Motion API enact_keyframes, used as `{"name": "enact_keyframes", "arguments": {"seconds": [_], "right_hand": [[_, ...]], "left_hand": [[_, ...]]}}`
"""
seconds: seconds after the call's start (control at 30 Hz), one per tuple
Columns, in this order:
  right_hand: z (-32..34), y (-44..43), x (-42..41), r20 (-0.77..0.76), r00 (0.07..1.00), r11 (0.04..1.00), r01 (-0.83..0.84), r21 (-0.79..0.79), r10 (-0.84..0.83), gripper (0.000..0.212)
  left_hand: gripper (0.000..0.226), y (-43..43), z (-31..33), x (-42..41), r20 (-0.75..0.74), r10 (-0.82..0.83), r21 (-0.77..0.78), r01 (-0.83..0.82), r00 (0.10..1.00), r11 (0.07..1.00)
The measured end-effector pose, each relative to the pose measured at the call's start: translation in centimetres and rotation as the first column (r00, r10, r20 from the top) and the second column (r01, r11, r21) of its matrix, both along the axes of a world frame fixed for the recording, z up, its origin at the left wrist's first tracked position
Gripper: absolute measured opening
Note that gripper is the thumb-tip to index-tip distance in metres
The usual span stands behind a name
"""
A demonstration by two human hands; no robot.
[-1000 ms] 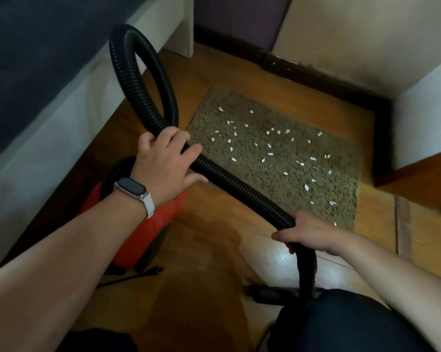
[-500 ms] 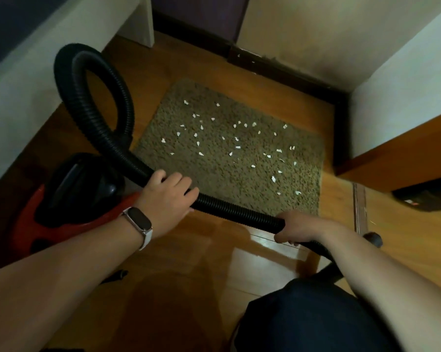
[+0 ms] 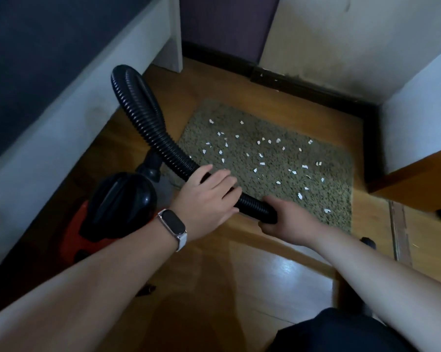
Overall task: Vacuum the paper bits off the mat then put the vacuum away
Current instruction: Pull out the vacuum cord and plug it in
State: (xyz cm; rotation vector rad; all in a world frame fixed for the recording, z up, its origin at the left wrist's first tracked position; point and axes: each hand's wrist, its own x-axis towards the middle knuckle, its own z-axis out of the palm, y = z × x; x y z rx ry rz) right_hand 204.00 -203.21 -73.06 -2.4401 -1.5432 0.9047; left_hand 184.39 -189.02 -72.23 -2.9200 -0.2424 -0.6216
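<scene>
as right hand [image 3: 288, 219] grips hose [image 3: 143, 115], left hand [image 3: 206, 199] rests atop — paper-flecked mat [image 3: 242, 179]

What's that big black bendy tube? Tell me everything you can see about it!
The hose is black, ribbed all over, and looks like bendy plastic. It comes out of the top of the red and black vacuum, loops up high, then curves down over the near corner of the mat. The left hand rests over it with fingers spread, and the right hand grips it further along. Past that hand it is hidden.
</scene>
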Motion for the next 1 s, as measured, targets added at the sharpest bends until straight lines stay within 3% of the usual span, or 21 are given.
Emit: {"name": "enact_keyframes", "arguments": {"seconds": [0.1,0.2,0.27,0.43,0.6,0.67,0.77,0.9,1.0], "right_hand": [[1.4,1.6,-0.3,0.077,0.997,0.998,-0.022,-0.051,0.026,0.031],[2.2,2.4,-0.3,0.125,0.991,0.987,-0.022,-0.158,0.042,0.032],[2.3,2.6,-0.7,0.128,0.991,0.985,-0.014,-0.172,0.037,0.030],[3.1,3.5,-2.6,0.158,0.987,0.999,-0.017,-0.050,0.025,0.037],[5.8,4.0,-4.4,0.250,0.966,0.954,-0.128,0.271,0.059,0.048],[6.8,4.0,-4.5,0.292,0.951,0.959,-0.173,0.222,0.104,0.050],[8.2,4.0,-3.8,0.236,0.963,0.986,-0.152,0.069,0.132,0.033],[10.0,4.2,-2.9,0.022,0.997,0.997,-0.078,-0.005,0.078,0.029],[10.8,4.2,-3.4,0.113,0.993,0.996,-0.055,0.071,0.046,0.028]], "left_hand": [[0.050,2.3,2.0,-1.8,0.034,0.087,0.001,-0.087,0.996,0.996],[0.064,4.8,3.8,-3.9,-0.028,0.281,-0.005,-0.281,0.959,0.960],[0.058,6.1,4.4,-4.7,-0.089,0.360,-0.026,-0.364,0.928,0.931],[0.034,6.3,4.5,-4.6,-0.034,0.273,-0.065,-0.274,0.962,0.959],[0.052,6.1,5.4,-3.3,0.063,0.223,-0.177,-0.209,0.973,0.962],[0.068,6.1,6.0,-3.1,0.081,0.232,-0.187,-0.214,0.969,0.959],[0.079,6.3,6.9,-2.9,0.081,0.319,-0.199,-0.298,0.944,0.934],[0.060,7.3,7.3,-2.1,0.108,0.348,-0.281,-0.308,0.931,0.909],[0.049,8.2,8.1,-0.9,0.079,0.321,-0.286,-0.287,0.944,0.914]]}}
